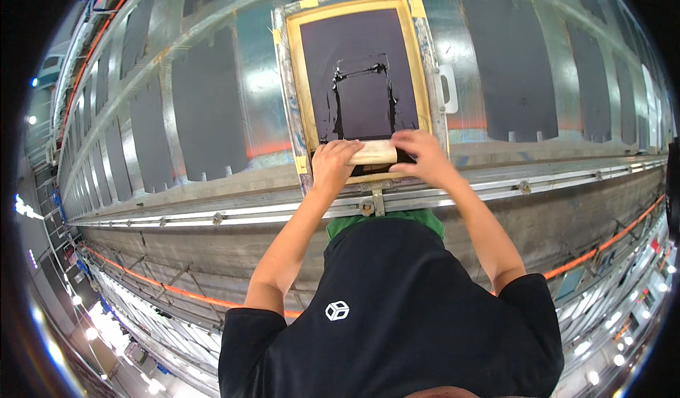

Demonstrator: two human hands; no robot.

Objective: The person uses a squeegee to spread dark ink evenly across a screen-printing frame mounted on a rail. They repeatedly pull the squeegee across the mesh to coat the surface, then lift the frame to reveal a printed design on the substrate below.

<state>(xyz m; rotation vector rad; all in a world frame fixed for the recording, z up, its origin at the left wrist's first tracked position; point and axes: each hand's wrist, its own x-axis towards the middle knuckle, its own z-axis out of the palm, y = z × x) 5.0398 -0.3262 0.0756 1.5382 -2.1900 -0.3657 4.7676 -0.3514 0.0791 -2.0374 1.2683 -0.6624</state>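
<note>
A wooden-handled squeegee (375,153) lies across the near end of a screen-printing frame (285,86), close to my body. My left hand (336,165) is closed round its left end. At the right end is my right hand (425,158), a little blurred, with thumb and fingers apart and the fingertips by the handle's upper edge. The dark purple mesh (358,36) carries wet black ink (337,107) in smeared lines that roughly outline a rectangle. More black ink shows around the squeegee. Yellowish tape borders the mesh. My hands hide part of the frame's near end.
Dark grey fabric panels (209,104) lie flat along the long table, with more panels (506,65) to the right. A white handle-shaped piece (448,89) sits beside the frame. A metal rail (283,211) with bolts runs along the table's near edge.
</note>
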